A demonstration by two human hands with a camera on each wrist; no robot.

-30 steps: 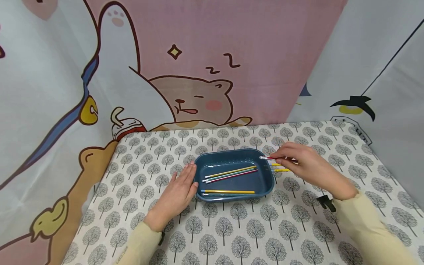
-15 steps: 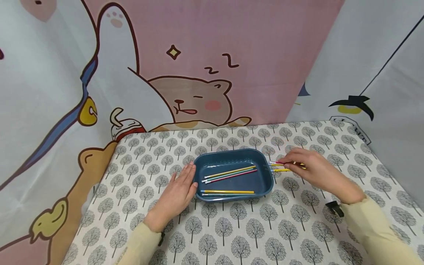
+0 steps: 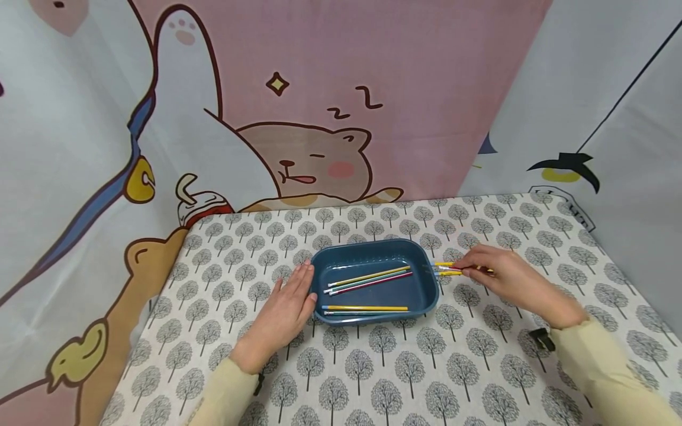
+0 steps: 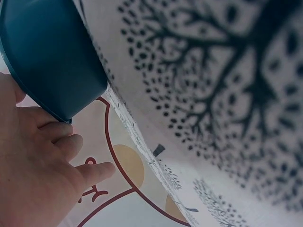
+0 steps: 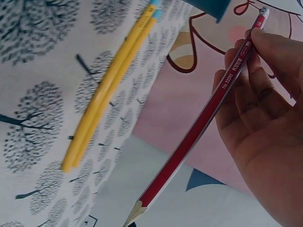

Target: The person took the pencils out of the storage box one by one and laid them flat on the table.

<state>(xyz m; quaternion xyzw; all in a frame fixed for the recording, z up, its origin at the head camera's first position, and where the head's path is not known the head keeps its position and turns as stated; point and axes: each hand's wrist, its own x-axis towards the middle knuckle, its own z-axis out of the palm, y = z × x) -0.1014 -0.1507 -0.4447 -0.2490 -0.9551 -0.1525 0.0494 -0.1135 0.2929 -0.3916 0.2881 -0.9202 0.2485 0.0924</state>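
My right hand (image 3: 506, 275) pinches a red pencil (image 5: 194, 131) near its white eraser end, thumb on one side and fingers on the other. Its sharpened tip points away from the tub. Two yellow pencils (image 5: 108, 84) with blue ends lie side by side on the cloth, close by the held one. A dark blue plastic tub (image 3: 367, 254) stands just left of them. My left hand (image 3: 282, 310) rests its straight fingers against the tub's left end, fingertips at the rim. Inside the tub, a yellow, a green and a red pencil (image 3: 380, 286) slant together.
Along the tub's near wall lie another yellow pencil (image 3: 367, 308) and a green pencil (image 3: 348, 313). A tree-patterned cloth (image 3: 386, 396) covers the table. Behind it hangs a cartoon-printed curtain (image 3: 426, 89), reaching round both sides.
My right hand has moved right and down with the red pencil, from over the tub's right rim to the yellow pencils outside it. The left hand and tub stay put.
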